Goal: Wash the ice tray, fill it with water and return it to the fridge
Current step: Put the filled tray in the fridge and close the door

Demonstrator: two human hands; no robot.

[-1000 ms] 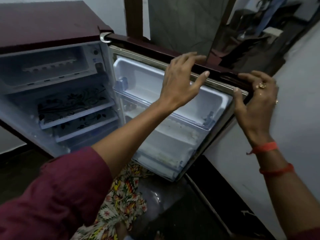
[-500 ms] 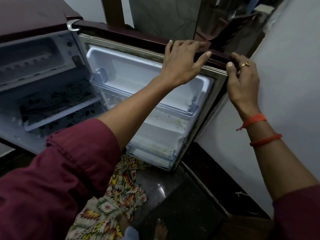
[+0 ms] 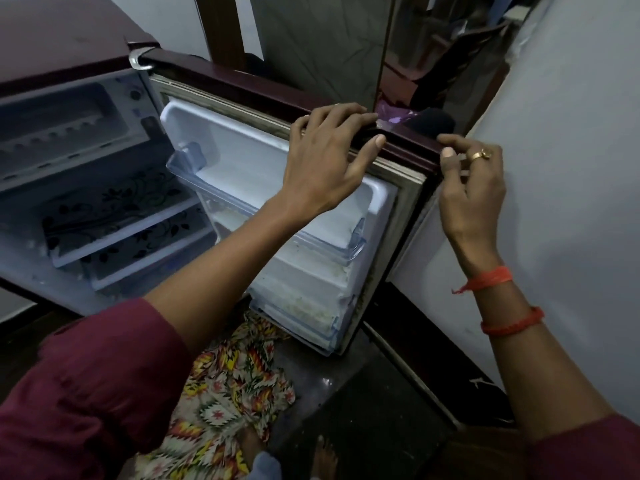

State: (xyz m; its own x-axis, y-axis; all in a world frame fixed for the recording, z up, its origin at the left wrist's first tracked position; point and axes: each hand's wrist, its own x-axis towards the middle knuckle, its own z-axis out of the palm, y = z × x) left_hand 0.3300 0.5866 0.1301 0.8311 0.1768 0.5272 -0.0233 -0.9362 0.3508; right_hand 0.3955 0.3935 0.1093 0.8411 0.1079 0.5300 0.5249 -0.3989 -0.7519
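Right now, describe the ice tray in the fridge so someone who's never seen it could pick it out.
Start at the open maroon fridge and look inside at the very top, in the freezer compartment above the floral-printed shelves. The ice tray lies there, a long pale strip. Its row of small round cells sets it apart from the smooth walls around it.

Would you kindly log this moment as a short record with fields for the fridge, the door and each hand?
fridge: open, shelves with floral print visible
fridge door: swung wide, door bins look empty
left hand: resting on the door's top edge, fingers over it
right hand: at the door's outer top corner, fingertips touching the edge
ice tray: cannot be told apart in this view
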